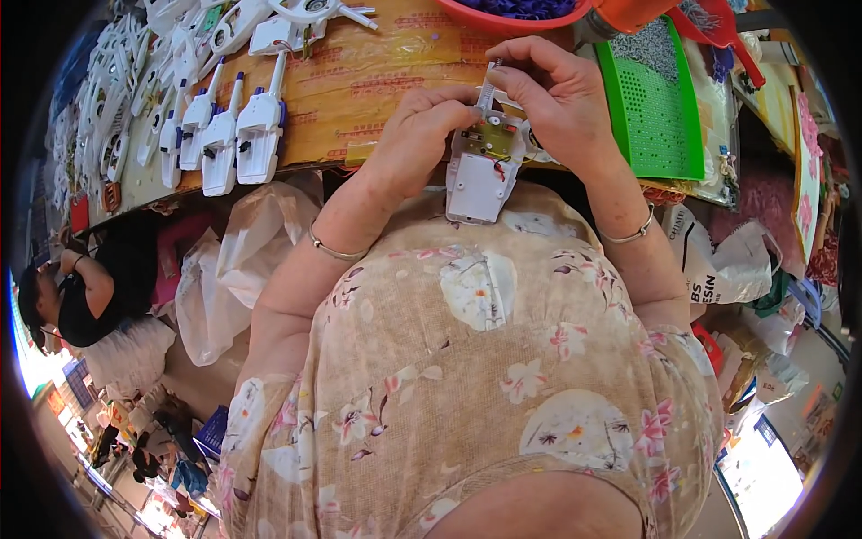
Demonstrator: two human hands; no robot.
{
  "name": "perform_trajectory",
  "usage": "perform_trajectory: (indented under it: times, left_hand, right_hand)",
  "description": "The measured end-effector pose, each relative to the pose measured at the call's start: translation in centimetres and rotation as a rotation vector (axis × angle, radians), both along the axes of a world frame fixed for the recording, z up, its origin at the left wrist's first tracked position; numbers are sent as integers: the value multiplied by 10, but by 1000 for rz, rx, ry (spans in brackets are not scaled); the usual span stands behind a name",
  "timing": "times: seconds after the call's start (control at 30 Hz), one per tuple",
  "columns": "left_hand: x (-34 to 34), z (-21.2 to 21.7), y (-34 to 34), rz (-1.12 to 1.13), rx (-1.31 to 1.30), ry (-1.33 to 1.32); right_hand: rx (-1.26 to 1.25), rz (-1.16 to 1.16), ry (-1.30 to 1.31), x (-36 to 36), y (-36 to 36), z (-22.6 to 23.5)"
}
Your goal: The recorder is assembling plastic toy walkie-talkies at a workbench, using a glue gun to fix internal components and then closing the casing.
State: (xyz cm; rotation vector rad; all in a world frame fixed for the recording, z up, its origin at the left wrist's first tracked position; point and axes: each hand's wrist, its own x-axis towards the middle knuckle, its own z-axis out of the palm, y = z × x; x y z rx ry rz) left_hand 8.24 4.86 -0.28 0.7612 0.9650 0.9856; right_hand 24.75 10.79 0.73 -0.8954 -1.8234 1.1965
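Note:
Just over the table's near edge, both hands hold an open white toy walkie-talkie housing point(476, 190), its antenna end pointing away from me. Inside it shows a yellowish circuit board point(492, 139) with a short red wire. My left hand point(417, 135) is closed on the upper left side, thumb and fingertips by the antenna's base. Thumb and forefinger of my right hand point(570, 99) pinch near the antenna's tip, around a narrow ridged channel. A small dark coiled piece shows at that tip; whether it is a spring I cannot tell.
Several white walkie-talkies with purple sides point(260, 139) lie left, beside piled white housings point(117, 99). At right are a green tray point(694, 135) of small metal pieces and a red scoop point(750, 63). A red bowl point(485, 20) holds purple parts. Another person point(99, 287) is at left.

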Motion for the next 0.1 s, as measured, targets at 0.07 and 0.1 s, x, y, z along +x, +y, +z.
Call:
perform_trajectory:
  times: [0.07, 0.1]
  left_hand:
    - [-1, -1, 0, -3, 17, 25]
    - [-2, 0, 0, 0, -6, 4]
  right_hand:
    - [-45, -8, 45, 0, -2, 3]
    - [-45, -8, 46, -1, -2, 3]
